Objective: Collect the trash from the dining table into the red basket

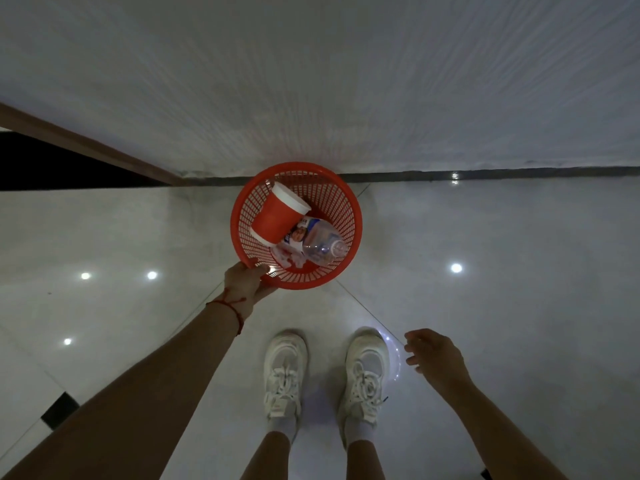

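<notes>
The red basket (346,206), round with mesh walls, sits at the foot of a white wall. Inside it lie a red paper cup (277,218) with a white rim, a clear plastic bottle (320,245) with a printed label, and a crumpled white wrapper (289,259). My left hand (244,284) grips the basket's near-left rim, thumb over the edge. My right hand (434,355) hangs free at the lower right with fingers loosely apart and nothing in it. No dining table is in view.
My two white sneakers (325,372) stand on glossy white floor tiles just behind the basket. A brown door frame (86,145) with a dark opening lies at the far left. A dark skirting strip (485,174) runs along the wall's base.
</notes>
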{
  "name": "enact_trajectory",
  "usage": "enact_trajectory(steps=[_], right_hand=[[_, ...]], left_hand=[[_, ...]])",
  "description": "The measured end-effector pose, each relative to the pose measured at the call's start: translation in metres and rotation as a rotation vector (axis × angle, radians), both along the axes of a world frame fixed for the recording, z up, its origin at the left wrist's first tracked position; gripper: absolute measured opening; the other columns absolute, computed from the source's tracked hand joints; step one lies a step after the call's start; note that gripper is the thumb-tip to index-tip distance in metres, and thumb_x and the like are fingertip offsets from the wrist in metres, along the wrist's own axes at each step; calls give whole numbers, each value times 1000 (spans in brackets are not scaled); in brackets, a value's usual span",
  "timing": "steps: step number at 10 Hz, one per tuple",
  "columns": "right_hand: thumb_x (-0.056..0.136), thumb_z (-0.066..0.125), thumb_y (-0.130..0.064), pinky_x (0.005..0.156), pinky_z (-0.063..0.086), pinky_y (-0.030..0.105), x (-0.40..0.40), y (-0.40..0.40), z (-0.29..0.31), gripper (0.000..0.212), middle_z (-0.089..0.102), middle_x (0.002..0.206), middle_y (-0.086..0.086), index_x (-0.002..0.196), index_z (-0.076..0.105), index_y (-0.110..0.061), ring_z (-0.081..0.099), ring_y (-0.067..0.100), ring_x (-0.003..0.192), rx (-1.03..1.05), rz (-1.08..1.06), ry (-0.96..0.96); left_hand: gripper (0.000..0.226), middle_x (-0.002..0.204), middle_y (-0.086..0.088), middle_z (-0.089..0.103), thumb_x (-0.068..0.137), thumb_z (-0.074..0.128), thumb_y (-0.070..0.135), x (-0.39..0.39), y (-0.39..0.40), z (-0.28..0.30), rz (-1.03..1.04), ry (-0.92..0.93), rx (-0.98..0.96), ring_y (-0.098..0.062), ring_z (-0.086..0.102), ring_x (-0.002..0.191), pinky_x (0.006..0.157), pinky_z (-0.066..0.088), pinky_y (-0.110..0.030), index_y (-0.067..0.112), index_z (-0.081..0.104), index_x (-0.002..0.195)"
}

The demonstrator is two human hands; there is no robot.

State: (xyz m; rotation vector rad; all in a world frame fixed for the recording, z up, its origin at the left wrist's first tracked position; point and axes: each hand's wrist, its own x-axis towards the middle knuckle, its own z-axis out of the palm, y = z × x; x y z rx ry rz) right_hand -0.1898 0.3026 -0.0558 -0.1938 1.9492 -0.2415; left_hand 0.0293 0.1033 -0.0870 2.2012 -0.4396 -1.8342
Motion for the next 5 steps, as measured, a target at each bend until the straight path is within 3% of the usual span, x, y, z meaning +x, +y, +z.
enact_trajectory(steps=[3,4,5], right_hand=[[86,51,-8,73,49,35,0,5,-14,15,66,76,3,88,66,-12,62,15,58,13,-27,-7],[86,51,-11,77,51,36,3,5,-11,14,66,78,3,84,63,-16,63,15,60,14,-12,-8],[87,49,-13,81,52,39,5,9,-3,15,66,76,1,82,61,-19,64,15,62,21,50,31]], left_hand=[[38,132,-19,54,89,51,3,19,-6,-24,-40,0,44,-34,54,116,92,45,-43,3,48,126],[46,136,-22,50,89,52,4,27,0,-23,-31,4,73,-34,53,112,93,44,-41,-1,40,133],[59,138,-25,45,89,54,4,40,11,-13,14,-26,107,-41,49,121,95,43,-45,1,28,142]])
